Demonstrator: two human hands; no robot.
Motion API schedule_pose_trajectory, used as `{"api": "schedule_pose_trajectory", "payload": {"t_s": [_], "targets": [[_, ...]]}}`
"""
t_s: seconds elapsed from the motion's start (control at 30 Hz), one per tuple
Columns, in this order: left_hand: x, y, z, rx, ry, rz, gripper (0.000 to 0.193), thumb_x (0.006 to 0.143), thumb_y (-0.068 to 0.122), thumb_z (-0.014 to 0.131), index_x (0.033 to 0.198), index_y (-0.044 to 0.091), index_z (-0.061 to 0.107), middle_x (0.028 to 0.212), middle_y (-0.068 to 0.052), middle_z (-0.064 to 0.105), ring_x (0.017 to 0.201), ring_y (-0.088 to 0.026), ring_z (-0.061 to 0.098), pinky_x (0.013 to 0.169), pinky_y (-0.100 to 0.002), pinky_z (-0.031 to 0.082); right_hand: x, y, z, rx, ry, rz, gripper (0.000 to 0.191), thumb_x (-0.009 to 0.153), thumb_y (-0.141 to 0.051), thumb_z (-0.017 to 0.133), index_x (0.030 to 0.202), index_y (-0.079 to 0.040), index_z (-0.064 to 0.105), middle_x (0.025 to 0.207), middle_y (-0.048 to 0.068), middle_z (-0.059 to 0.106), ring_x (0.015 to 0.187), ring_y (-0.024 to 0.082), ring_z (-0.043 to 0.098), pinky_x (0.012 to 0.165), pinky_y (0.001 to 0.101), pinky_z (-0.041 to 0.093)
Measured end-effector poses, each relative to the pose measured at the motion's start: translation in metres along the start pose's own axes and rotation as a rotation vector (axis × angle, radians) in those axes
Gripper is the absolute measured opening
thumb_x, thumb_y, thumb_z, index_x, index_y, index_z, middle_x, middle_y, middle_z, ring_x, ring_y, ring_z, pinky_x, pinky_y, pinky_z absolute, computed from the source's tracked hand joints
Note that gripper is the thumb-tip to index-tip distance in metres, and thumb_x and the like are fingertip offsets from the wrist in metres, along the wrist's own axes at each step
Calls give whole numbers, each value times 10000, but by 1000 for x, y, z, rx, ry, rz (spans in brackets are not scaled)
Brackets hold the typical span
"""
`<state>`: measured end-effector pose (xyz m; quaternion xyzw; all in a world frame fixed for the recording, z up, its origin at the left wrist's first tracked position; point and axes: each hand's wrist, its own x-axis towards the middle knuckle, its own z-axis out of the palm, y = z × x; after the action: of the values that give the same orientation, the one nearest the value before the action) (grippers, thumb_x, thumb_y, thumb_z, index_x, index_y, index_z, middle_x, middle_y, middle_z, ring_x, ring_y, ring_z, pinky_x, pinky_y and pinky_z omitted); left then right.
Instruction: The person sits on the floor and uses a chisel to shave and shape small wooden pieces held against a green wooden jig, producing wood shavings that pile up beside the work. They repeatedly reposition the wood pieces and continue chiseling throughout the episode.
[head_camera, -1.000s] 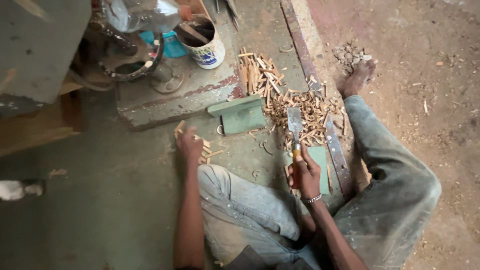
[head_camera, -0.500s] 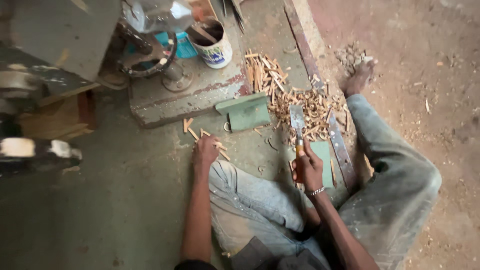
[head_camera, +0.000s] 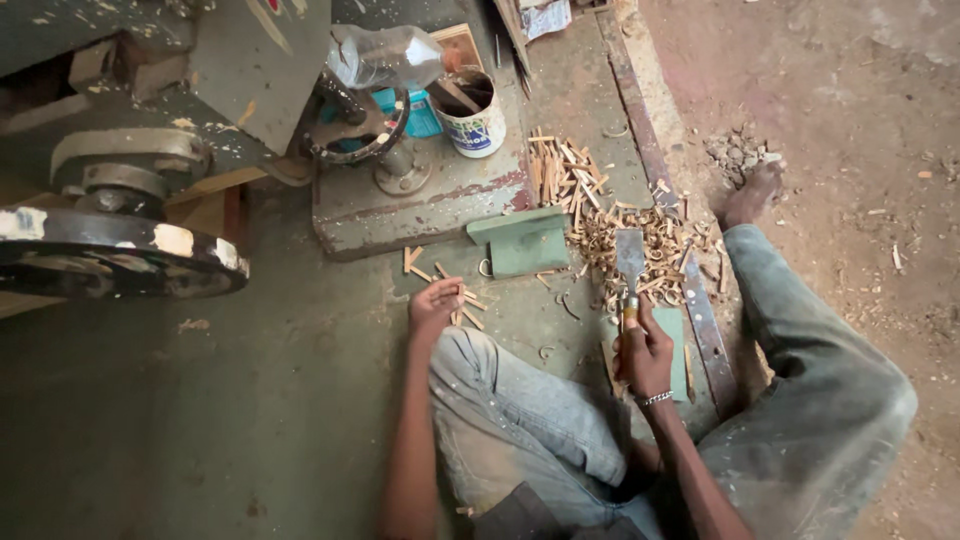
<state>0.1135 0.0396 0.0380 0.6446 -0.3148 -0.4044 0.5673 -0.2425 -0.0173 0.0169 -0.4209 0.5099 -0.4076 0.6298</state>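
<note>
Big grey-green machine (head_camera: 200, 60) fills the top left, its chipped round flywheel (head_camera: 110, 250) jutting out over open, dusty concrete floor (head_camera: 250, 420); right of the rusty steel rail (head_camera: 700, 320) it's bare reddish earth. The machine's base plate (head_camera: 420, 205) carries a white paint tub (head_camera: 478, 125). Beside it, a flat green block (head_camera: 525, 242), then a heap of curly wood shavings (head_camera: 655, 250) and pale cut sticks (head_camera: 560, 170). Right hand (head_camera: 645, 352) is wrapped tight round a wide-bladed chisel (head_camera: 630, 262), blade up over the shavings. Left hand (head_camera: 432, 305) is curled loosely, fingertips pinching small wood sticks (head_camera: 468, 305) on the floor by the knee.
</note>
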Motion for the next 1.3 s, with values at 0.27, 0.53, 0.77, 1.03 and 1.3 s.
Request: {"api": "schedule_pose_trajectory", "payload": {"t_s": [0.27, 0.53, 0.77, 1.03, 1.3], "targets": [[-16, 6, -12, -201, -86, -41, 433, 913, 7, 660, 1345, 2, 640, 1177, -72, 752, 1000, -113, 710, 819, -256, 581, -1, -4, 3, -19, 0, 32, 561, 1010, -235, 515, 1566, -194, 449, 644, 28, 561, 417, 111, 503, 364, 289, 416], [-1, 10, 21, 186, 151, -104, 452, 776, 16, 835, 1220, -16, 759, 1061, -92, 772, 861, -110, 689, 708, -255, 542, 0, 0, 4, -23, 4, -33, 539, 1025, -260, 531, 1549, -142, 482, 648, 33, 577, 424, 104, 505, 377, 281, 418], [60, 18, 115, 54, 119, 3, 240, 774, 4, 805, 1014, 16, 795, 938, -84, 789, 792, -119, 720, 693, -252, 583, -1, 0, 1, -83, 5, -56, 548, 1016, -273, 554, 1538, -116, 494, 650, 16, 597, 483, 84, 536, 413, 269, 431], [72, 44, 152, 346, 299, -172, 154, 734, 46, 821, 876, 100, 848, 771, -37, 788, 600, -120, 711, 589, -252, 586, -2, 2, -6, -74, 22, -52, 561, 1007, -203, 576, 1552, -115, 478, 649, -1, 559, 494, 82, 510, 444, 264, 433], [83, 30, 152, 143, 320, -227, 156, 752, 16, 820, 906, 40, 815, 803, -83, 787, 608, -133, 728, 565, -261, 608, -8, 7, -5, -148, -66, -51, 557, 1032, -222, 551, 1572, -147, 436, 639, -1, 582, 472, 77, 525, 416, 263, 446]]}}
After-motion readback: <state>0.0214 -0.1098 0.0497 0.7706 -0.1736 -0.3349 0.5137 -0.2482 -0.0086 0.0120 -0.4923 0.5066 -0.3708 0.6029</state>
